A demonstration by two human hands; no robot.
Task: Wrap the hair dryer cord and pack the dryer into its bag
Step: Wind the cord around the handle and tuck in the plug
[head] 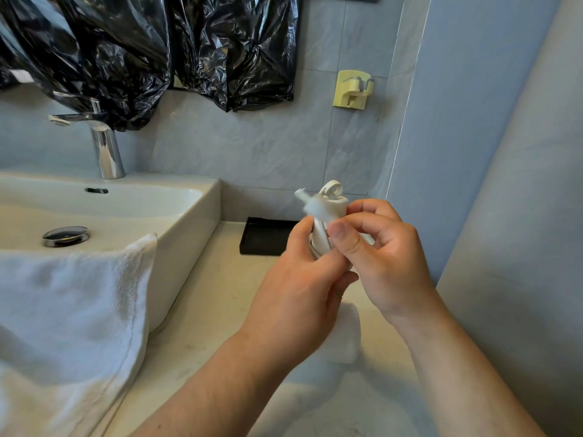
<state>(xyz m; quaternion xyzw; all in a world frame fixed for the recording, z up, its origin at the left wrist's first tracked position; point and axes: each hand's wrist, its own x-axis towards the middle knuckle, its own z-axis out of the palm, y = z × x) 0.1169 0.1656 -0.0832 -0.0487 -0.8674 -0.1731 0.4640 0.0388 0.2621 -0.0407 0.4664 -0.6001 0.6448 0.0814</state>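
Near the middle of the frame, a bit to the right, the white cord is wound into a small bundle and held up above the counter. A little loop and a fuzzy strap stick out of its top. The left hand curls round the low part of the bundle. The right hand pinches it higher up with thumb and bent fingers.

I think the wrapping step is nearly done and the strap is being closed. Next, the strap must be pulled snug so the loops do not spring apart. Then the dryer needs its bag.

A blurry white shape lies under the hands; I cannot tell if it is the dryer. A black tray sits behind the hands. The sink, a white towel and the tap fill the left side.
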